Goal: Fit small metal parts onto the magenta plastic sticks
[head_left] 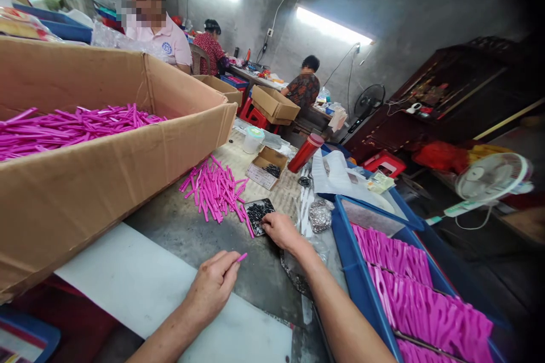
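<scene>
My left hand (217, 281) pinches a short pink plastic stick (242, 257), whose tip pokes out past the thumb and forefinger. My right hand (281, 231) reaches into a small tray of dark metal parts (258, 212). Its fingers are bunched together at the tray's right side, and whatever is between them is hidden. Just left of the tray lies a loose pile of pink plastic sticks (215, 188). Behind the tray stands a small open carton (269, 165) with more dark parts inside.
A large cardboard box (106, 164) of pink sticks fills the left. Blue crates (347, 255) with rows of pink pieces stand at the right. A red thermos (305, 153), a lidded tub (254, 139) and a bag of metal parts (320, 215) are on the table. Co-workers sit behind.
</scene>
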A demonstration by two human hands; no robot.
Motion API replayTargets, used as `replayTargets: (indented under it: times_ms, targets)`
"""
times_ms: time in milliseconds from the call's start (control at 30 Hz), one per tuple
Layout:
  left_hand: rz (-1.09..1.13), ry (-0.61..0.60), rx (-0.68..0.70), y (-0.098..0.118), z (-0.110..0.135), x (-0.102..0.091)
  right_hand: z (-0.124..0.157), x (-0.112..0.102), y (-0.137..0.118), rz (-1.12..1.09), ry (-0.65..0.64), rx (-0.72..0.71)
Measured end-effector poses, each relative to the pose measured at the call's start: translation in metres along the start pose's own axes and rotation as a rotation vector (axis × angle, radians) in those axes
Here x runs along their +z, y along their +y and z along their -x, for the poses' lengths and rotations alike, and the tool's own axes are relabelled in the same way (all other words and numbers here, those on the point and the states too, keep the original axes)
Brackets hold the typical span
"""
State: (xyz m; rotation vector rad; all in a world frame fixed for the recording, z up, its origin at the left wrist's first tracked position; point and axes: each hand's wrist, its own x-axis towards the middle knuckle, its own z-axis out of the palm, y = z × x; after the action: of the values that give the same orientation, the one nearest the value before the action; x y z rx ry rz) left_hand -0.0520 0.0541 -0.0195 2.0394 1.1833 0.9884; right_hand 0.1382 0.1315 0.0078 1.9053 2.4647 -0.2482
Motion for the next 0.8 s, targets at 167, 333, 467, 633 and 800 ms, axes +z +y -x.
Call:
replayTargets:
  times_ms: [167,333,467,633,800]
  targets:
    - [-0.001,0.018,0.005,0.0022,-0.0010,-0.0009,-0.0023,0.0007,-0.0018,0.014,0.008,-0.019]
    - [-0.011,-0.001,0.004,0.0005,-0.0005,-0.0009,-0.0043,0.0031,-0.0038,0.016,0.001,-0.051]
    - [-0.019,-0.025,-0.002,-0.0010,0.0004,0.0003,-0.0055,0.0060,-0.0029,0.025,0.004,-0.045]
    - [-0.021,-0.028,-0.009,0.0011,0.0003,-0.0008,-0.0042,0.0063,-0.0023,0.032,-0.007,-0.040]
    - [-0.005,-0.010,-0.012,0.0024,0.0000,-0.0012,-0.0031,0.0057,-0.0026,0.030,-0.025,-0.026]
